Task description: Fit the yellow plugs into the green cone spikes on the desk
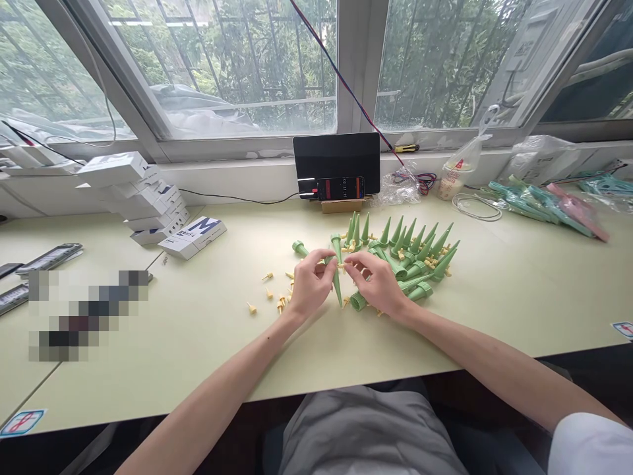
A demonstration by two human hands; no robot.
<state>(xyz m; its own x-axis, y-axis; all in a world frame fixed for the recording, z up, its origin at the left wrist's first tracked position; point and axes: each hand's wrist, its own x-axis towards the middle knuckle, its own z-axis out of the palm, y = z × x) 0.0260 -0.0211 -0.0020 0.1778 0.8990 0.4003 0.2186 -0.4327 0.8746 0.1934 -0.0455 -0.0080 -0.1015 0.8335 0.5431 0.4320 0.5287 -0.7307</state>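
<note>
My left hand (311,285) is closed around a green plastic spike (337,290), whose pointed end slants down toward the table. In the fingertips of my right hand (380,282) is a small yellow plug (341,266), held against the spike's side near its wide end. Where exactly the two parts meet is partly hidden by the fingers. Just beyond the hands stands a group of green spikes (395,231), some upright with yellow plugs fitted, others lying down, such as one ribbed-capped spike (358,301). Loose yellow plugs (270,293) lie scattered left of my left hand.
A phone (341,188) leans on a dark tablet (336,158) by the window. White boxes (148,198) are stacked at the back left, with another box (192,237) in front. A bagged cup (452,178) and green and pink plastic pieces (544,201) sit at the back right.
</note>
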